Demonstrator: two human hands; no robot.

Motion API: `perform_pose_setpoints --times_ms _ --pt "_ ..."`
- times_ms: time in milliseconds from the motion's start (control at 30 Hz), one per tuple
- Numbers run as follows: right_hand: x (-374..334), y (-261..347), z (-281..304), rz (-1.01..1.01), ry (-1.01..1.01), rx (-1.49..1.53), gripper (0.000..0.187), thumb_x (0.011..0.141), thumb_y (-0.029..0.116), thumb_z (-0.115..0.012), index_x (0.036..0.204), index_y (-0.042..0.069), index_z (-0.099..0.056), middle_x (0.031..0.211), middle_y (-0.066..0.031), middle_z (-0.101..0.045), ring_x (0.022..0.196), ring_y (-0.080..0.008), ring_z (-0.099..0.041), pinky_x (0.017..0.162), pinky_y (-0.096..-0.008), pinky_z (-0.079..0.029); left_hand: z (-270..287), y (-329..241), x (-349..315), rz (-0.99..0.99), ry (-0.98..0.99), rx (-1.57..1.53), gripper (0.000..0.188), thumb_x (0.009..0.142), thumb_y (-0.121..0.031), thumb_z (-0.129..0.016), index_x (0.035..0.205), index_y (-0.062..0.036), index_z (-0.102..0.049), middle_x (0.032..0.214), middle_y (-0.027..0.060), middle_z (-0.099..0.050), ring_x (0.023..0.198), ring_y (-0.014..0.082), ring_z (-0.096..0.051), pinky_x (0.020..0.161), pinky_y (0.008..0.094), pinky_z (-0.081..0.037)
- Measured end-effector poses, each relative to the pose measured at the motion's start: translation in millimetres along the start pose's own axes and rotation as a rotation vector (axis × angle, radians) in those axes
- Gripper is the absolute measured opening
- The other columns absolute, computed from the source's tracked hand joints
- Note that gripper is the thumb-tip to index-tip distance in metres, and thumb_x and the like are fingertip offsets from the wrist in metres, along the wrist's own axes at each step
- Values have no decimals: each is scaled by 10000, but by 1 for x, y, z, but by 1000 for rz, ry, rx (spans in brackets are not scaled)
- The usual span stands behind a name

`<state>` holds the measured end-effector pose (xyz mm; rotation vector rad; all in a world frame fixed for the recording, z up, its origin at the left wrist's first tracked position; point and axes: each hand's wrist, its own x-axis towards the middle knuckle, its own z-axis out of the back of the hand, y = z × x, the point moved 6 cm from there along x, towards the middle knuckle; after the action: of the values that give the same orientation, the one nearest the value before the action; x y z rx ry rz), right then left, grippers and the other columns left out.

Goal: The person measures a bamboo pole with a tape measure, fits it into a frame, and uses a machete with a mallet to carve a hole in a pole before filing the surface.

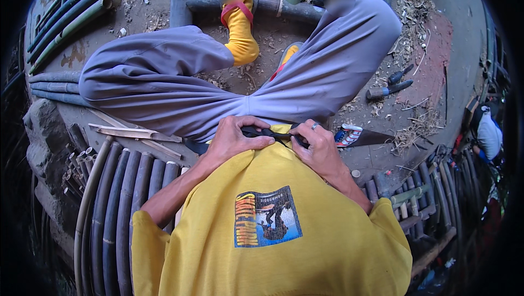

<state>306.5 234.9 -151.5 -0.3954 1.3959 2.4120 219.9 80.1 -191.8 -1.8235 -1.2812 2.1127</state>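
Observation:
At my waist, just above the hem of my yellow shirt (322, 214), both hands are closed on a black strap (281, 134). My left hand (240, 136) pinches it between thumb and fingers. A short way to the right, my right hand (316, 146), with a ring on one finger, grips the other side of it. Part of the strap is hidden by the fingers, and I cannot tell whether it is tied. Grey trousers (164, 77) cover my spread legs. Beside my right hand lies a handsaw (349, 135) with a red, white and blue handle and a dark blade.
I sit on a bench of bamboo poles (128, 197). Split bamboo strips (136, 132) lie to the left, near a large rock (46, 154). Knives (388, 89) and shavings (415, 132) are on the ground at right. Bamboo poles (71, 28) are stacked far left; a bamboo frame (273, 6) stands ahead.

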Motion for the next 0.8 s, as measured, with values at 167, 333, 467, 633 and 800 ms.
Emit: perform_pose_setpoints --times_ms 167,333,467,633,800 --pt "8 4 22 -4 47 -57 130 745 4 -615 871 25 -592 750 -131 -567 704 -315 -592 621 -397 -467 25 -18 -6 -139 -17 138 505 597 -276 -822 1015 -33 -675 857 49 -663 792 117 -600 704 268 -462" --pt "8 -2 23 -33 281 -91 164 752 40 -625 916 28 -626 757 -123 -603 706 -279 -603 639 -360 -461 33 -17 -7 -119 210 214 488 591 -239 -824 999 -32 -655 888 52 -651 831 137 -592 721 276 -450" --pt "12 -3 34 -170 511 -33 203 759 97 -652 955 45 -638 796 -136 -622 715 -304 -606 679 -381 -477 39 -3 -15 -86 261 160 436 623 -197 -819 985 -25 -646 881 34 -628 804 103 -557 702 247 -435" --pt "19 8 32 -7 207 61 209 768 126 -664 951 28 -637 859 -117 -628 798 -281 -606 727 -365 -469 40 1 -24 -59 216 131 370 678 -166 -776 988 -9 -650 886 60 -634 804 129 -569 725 261 -441" --pt "7 10 0 45 384 80 190 789 121 -624 940 6 -630 918 -121 -632 883 -305 -593 800 -379 -455 51 8 -40 -195 207 231 354 700 -160 -735 1019 -23 -665 901 113 -645 826 211 -604 759 305 -460"
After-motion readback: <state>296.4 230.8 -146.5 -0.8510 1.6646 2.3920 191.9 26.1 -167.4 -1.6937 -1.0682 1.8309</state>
